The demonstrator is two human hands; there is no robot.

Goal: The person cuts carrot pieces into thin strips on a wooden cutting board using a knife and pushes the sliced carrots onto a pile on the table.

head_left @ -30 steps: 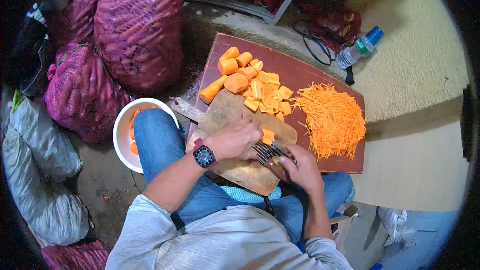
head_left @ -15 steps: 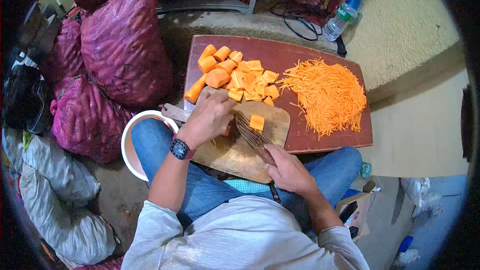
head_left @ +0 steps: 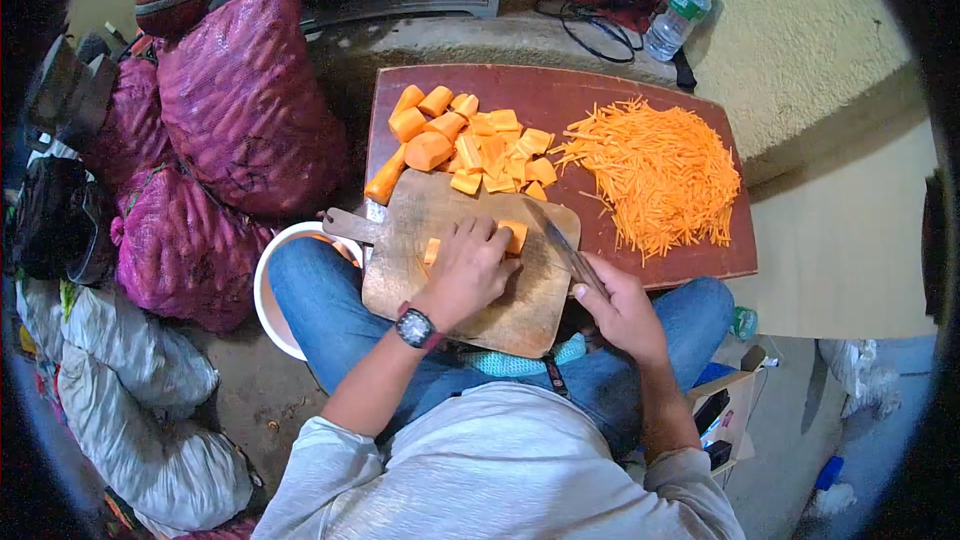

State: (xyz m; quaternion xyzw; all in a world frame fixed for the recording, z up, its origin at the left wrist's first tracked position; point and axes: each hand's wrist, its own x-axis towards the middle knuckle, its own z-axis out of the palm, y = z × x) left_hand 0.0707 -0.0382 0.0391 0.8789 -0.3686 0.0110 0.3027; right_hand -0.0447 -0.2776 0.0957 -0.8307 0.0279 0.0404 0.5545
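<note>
Currently, knife (head_left: 560,241) is gripped by fingers of right hand (head_left: 624,308), apart from left hand (head_left: 468,275); carrot block (head_left: 517,235) on chopping board (head_left: 415,210) is touched by left fingers, probably for steadying; grip unclear.

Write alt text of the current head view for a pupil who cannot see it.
A person's right hand holds a knife over a wooden board, the left hand beside carrot pieces there. Beyond, a red tabletop bears carrot chunks and a heap of carrot strips.

Worn wooden board (head_left: 520,315), two orange carrot pieces (head_left: 515,236) on it, apart. Brown-handled knife (head_left: 573,258), blade slanting over the board's right side.
</note>
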